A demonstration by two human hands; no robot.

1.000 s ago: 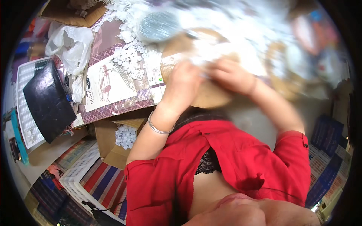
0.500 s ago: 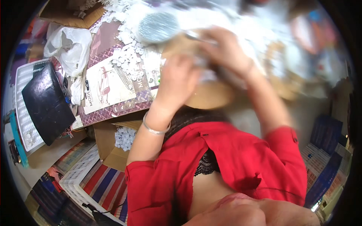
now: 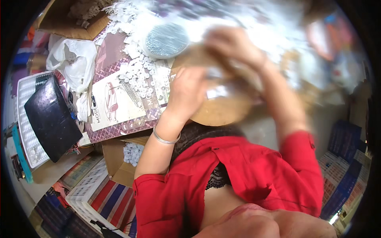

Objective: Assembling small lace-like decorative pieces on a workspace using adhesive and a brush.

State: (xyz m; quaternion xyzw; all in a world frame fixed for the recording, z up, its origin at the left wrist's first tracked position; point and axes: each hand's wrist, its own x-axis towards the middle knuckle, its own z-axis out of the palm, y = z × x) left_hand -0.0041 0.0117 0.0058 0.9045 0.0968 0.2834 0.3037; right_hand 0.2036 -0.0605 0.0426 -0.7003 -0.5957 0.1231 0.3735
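Note:
A round tan board [image 3: 222,113] lies in front of me at the table's near edge. Over its left part rests my left hand [image 3: 187,89], with a bracelet on the wrist. Its fingers are curled together, the tips blurred, and what they hold is hidden. Beyond the board's far side is my right hand [image 3: 232,43], smeared by motion, so its fingers and any small thing in them do not show. A shiny whitish piece [image 3: 216,91] sits on the board beside my left fingers. Just left of my right hand stands a round clear tub [image 3: 166,39] full of thin silvery metal pieces.
Small white round pieces [image 3: 139,77] are heaped left of the tub, near a printed sheet [image 3: 113,101]. Further left are a white plastic bag [image 3: 73,59], a cardboard box [image 3: 67,23] and a black curved panel [image 3: 53,119] on a white tray. An open carton [image 3: 119,170] stands below the table.
The board and tub appear slightly lower in the picture. My right hand has moved a little left and away from my left hand, which stays over the board.

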